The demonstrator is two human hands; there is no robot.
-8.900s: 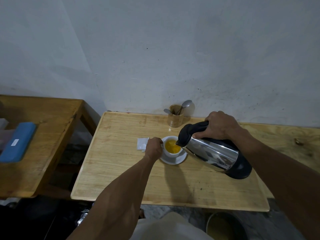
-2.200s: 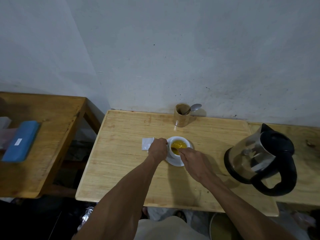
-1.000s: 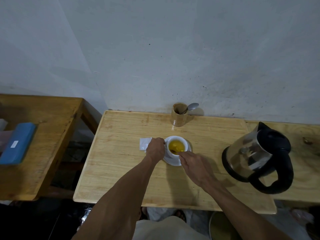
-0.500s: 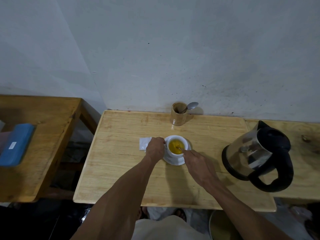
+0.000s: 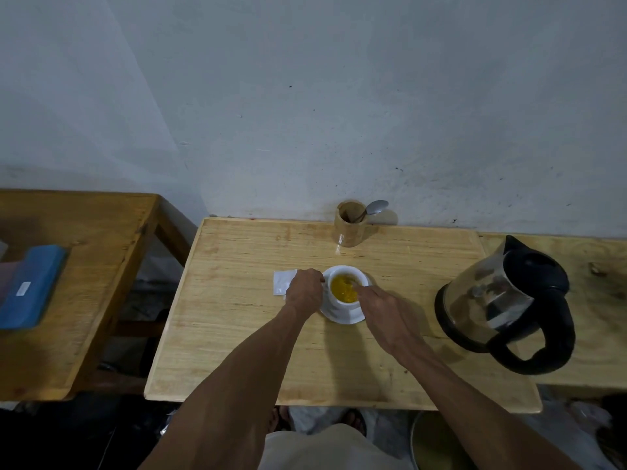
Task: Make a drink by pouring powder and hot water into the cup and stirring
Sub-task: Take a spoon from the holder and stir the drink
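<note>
A white cup (image 5: 342, 305) full of yellow-orange liquid stands on a white saucer (image 5: 342, 317) in the middle of the light wooden table (image 5: 237, 334). My left hand (image 5: 304, 292) grips the cup's left side. My right hand (image 5: 380, 308) pinches a small spoon (image 5: 352, 284) whose bowl dips into the liquid. A white powder sachet (image 5: 282, 281) lies flat just left of the cup, partly under my left hand. The steel kettle (image 5: 505, 305) with black lid and handle stands upright at the right.
A wooden holder (image 5: 349, 225) with one spoon in it stands at the table's back edge by the wall. A darker wooden table (image 5: 95, 266) to the left carries a blue box (image 5: 30, 286). A bucket (image 5: 437, 442) sits on the floor below.
The kettle, tilted over the cup earlier, now stands at the right. My right hand has taken a spoon and moves it round in the cup. My left hand has stayed on the cup.
</note>
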